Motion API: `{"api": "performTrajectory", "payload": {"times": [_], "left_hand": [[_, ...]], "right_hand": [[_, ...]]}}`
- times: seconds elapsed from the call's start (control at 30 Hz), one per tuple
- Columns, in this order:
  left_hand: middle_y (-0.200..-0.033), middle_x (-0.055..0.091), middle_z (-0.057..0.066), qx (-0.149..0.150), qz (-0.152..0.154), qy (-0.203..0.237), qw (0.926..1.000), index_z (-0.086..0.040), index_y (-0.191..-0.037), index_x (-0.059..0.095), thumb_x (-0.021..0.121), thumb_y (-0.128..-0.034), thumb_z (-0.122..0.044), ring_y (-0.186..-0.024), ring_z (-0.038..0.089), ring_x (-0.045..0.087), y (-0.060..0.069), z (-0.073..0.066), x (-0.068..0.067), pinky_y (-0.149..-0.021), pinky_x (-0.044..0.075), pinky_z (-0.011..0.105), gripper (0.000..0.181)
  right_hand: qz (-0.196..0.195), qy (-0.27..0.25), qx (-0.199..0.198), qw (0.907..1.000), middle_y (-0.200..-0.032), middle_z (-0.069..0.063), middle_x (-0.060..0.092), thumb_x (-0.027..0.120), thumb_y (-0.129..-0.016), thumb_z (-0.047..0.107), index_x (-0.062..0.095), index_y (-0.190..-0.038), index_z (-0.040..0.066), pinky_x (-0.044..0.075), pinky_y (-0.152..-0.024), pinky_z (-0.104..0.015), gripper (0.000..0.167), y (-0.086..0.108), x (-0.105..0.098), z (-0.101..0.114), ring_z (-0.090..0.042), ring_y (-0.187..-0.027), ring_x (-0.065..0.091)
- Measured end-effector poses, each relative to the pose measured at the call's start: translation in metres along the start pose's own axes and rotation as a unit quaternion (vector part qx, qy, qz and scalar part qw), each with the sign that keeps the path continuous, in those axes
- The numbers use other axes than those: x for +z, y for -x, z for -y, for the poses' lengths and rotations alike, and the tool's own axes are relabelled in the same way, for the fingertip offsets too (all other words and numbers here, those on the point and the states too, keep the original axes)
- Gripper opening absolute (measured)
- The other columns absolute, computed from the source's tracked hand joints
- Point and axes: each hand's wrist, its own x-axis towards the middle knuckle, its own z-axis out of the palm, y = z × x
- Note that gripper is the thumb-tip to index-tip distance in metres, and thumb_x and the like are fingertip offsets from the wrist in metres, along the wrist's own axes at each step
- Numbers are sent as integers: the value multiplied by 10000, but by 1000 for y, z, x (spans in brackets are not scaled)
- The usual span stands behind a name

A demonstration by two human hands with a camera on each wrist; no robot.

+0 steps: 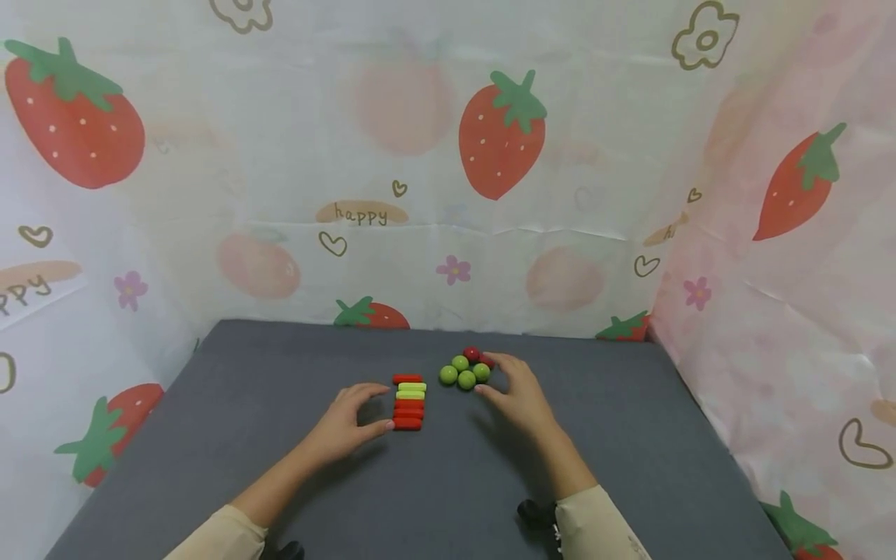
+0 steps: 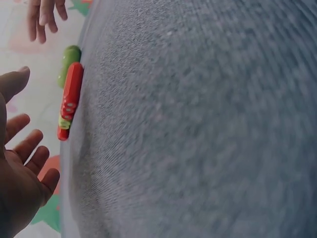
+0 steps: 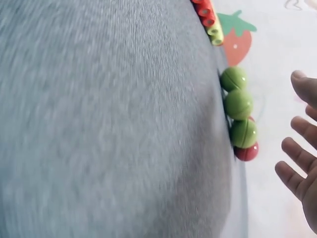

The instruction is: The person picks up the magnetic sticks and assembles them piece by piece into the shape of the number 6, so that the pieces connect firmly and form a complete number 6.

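Several short red sticks (image 1: 408, 414) and two yellow-green sticks (image 1: 410, 395) lie side by side in a column on the grey table. In the right wrist view, the ends of the red sticks (image 3: 204, 11) look hollow. My left hand (image 1: 346, 424) is just left of the column, thumb and fingers spread, holding nothing. To the right of the sticks, several green balls (image 1: 467, 379) and two red balls (image 1: 472, 354) sit in a cluster. My right hand (image 1: 521, 397) is at the cluster's right side, fingers apart and gripping nothing; whether a fingertip touches a red ball I cannot tell.
The dark grey tabletop (image 1: 448, 498) extends around both groups. A white cloth (image 1: 434, 264) printed with strawberries, hearts and flowers hangs behind the table and along both sides. Black devices, such as the one at the right wrist (image 1: 535, 513), show beside the cream sleeves (image 1: 595, 521).
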Motion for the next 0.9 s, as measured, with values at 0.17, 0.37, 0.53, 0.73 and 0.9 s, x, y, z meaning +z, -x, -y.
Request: {"api": "performTrajectory", "payload": {"times": [0.17, 0.37, 0.53, 0.73, 0.9], "left_hand": [[-1434, 558, 44, -58, 34, 176, 9998, -159, -1385, 632, 797, -901, -388, -1300, 282, 469, -5, 1, 5, -1049, 419, 562, 560], [-1392, 581, 26, -168, -21, 324, 9993, -167, -1353, 656, 816, -891, -338, -1227, 279, 516, -10, 1, 9, -1003, 442, 529, 518], [-1297, 632, -10, -258, -36, 434, 9987, -180, -1291, 682, 834, -874, -309, -1160, 254, 538, -12, 3, 12, -984, 442, 490, 462], [-1164, 676, -63, -318, 41, 404, 9987, -202, -1212, 707, 856, -849, -269, -1013, 164, 549, -13, 9, 15, -918, 445, 413, 398], [-1115, 682, -80, -342, 128, 373, 9986, -220, -1167, 711, 865, -838, -256, -962, 142, 535, -15, 10, 16, -887, 446, 373, 365]], "right_hand": [[-89, -273, 99, 9995, -1366, -117, 628, 825, -889, 246, 594, -1433, 97, 472, -987, -539, 609, -5, 7, 2, -337, -1201, 596], [-20, -613, 382, 9974, -1375, -88, 621, 848, -861, 183, 593, -1437, 121, 505, -877, -490, 633, -10, 15, 3, -311, -1087, 629], [10, -720, 562, 9958, -1366, -75, 634, 850, -855, 160, 605, -1419, 124, 523, -841, -452, 616, -13, 24, 3, -298, -1064, 634], [64, -682, 606, 9958, -1331, -87, 650, 869, -832, 149, 612, -1411, 126, 494, -739, -361, 634, -16, 34, 4, -249, -940, 610], [-91, -617, 629, 9961, -1258, -81, 674, 881, -809, 123, 646, -1364, 112, 468, -678, -320, 603, -18, 40, 6, -184, -798, 562]]}}
